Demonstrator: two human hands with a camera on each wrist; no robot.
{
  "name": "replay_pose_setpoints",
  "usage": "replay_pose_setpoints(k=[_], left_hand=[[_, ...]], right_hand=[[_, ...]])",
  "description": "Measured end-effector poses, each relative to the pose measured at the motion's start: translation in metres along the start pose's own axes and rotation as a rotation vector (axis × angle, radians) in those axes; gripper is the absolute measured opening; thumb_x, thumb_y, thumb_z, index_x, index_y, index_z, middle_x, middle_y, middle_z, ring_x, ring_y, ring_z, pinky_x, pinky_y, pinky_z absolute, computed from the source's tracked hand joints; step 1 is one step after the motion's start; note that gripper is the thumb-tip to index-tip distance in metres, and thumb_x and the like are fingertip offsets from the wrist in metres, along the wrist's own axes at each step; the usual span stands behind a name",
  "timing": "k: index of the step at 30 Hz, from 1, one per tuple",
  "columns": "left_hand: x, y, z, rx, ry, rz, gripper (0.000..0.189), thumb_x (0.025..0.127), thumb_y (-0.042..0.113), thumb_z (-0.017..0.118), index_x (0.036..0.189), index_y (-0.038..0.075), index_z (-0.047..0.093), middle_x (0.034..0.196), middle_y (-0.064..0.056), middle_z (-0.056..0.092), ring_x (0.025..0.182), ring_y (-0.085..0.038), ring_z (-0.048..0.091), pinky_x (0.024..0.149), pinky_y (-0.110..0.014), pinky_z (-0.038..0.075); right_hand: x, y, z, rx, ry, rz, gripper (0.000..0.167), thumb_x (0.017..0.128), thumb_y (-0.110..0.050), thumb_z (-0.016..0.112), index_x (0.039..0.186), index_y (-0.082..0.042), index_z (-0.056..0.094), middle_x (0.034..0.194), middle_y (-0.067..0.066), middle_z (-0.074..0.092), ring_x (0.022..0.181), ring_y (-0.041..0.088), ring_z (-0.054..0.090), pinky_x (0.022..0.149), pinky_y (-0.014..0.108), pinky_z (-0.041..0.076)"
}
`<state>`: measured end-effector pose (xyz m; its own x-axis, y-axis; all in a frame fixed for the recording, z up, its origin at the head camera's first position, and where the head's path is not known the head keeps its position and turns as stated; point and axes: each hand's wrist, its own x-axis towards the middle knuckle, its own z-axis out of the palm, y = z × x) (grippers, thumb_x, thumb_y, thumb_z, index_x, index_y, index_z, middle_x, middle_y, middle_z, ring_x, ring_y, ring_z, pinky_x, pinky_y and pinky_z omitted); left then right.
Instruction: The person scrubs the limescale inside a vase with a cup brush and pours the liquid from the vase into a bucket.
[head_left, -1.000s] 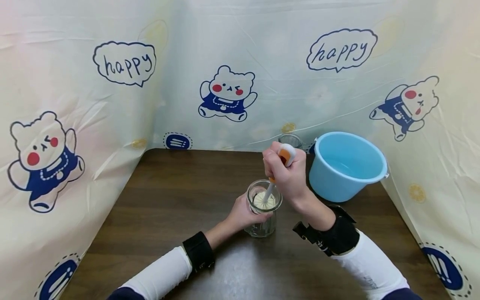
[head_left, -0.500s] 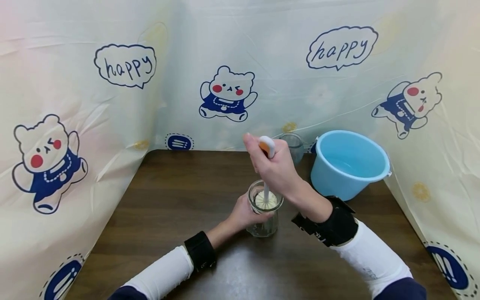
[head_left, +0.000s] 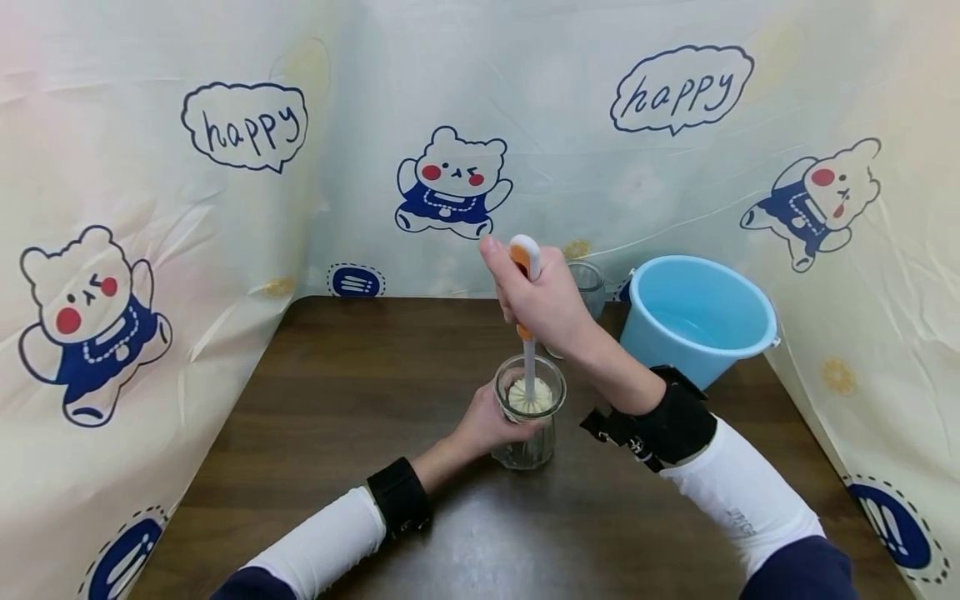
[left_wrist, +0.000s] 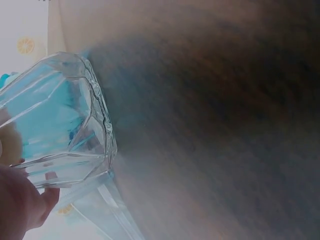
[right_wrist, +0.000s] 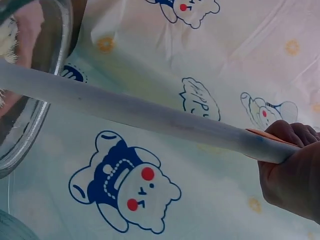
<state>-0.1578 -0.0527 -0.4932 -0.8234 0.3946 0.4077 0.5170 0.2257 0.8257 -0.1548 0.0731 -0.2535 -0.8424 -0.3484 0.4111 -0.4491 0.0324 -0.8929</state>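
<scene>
My left hand (head_left: 489, 422) grips a clear glass jar (head_left: 525, 455) at the middle of the table, its mouth facing up. Inside the jar sits the pale bristle head of a bottle brush (head_left: 530, 395). Above it, my right hand (head_left: 550, 297) holds the brush by its white and orange handle, the shaft nearly upright. In the left wrist view the faceted jar (left_wrist: 92, 125) shows large, with part of the hand (left_wrist: 25, 205) beside it. The right wrist view shows the grey brush shaft (right_wrist: 150, 114) running from the jar's rim (right_wrist: 62, 40) to my fingers (right_wrist: 287, 132).
A light blue bucket (head_left: 648, 342) stands at the back right. Another glass vessel (head_left: 590, 287) is behind my right hand, partly hidden. The brown wooden table (head_left: 337, 392) ends at a printed curtain (head_left: 570, 100) at the back and sides.
My right hand has moved up and a little left, drawing the brush shaft higher and more upright; the bristle head stays within the jar. My left hand keeps its grip in nearly the same place.
</scene>
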Motion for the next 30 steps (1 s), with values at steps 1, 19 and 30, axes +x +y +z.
replay_pose_setpoints(k=[1,19,30], left_hand=[[0.0,0.0,0.0,-0.007,-0.003,-0.004,0.071,0.077,0.022,0.089,0.138,0.003,0.059,0.125,-0.007,0.069,0.111,-0.02,0.067,0.095,-0.037,0.055],[0.002,0.004,0.002,-0.093,0.013,0.005,0.073,0.072,0.015,0.092,0.136,0.007,0.059,0.126,-0.008,0.069,0.113,-0.02,0.066,0.098,-0.035,0.054],[0.001,-0.001,0.001,-0.063,0.025,-0.005,0.072,0.072,0.018,0.092,0.135,0.008,0.059,0.124,-0.007,0.07,0.112,-0.019,0.067,0.098,-0.039,0.055]], right_hand=[[0.001,-0.001,0.0,0.01,0.002,0.015,0.054,0.109,-0.034,0.055,0.064,-0.004,0.048,0.056,0.022,0.044,0.05,0.042,0.042,0.045,0.037,0.038],[0.002,0.0,-0.016,0.177,0.12,0.169,0.053,0.108,-0.035,0.056,0.064,-0.011,0.043,0.055,0.001,0.038,0.047,0.019,0.034,0.048,0.028,0.032],[-0.004,0.023,-0.017,0.233,0.154,0.257,0.053,0.109,-0.036,0.055,0.063,-0.012,0.042,0.053,-0.001,0.036,0.046,0.019,0.032,0.051,0.028,0.031]])
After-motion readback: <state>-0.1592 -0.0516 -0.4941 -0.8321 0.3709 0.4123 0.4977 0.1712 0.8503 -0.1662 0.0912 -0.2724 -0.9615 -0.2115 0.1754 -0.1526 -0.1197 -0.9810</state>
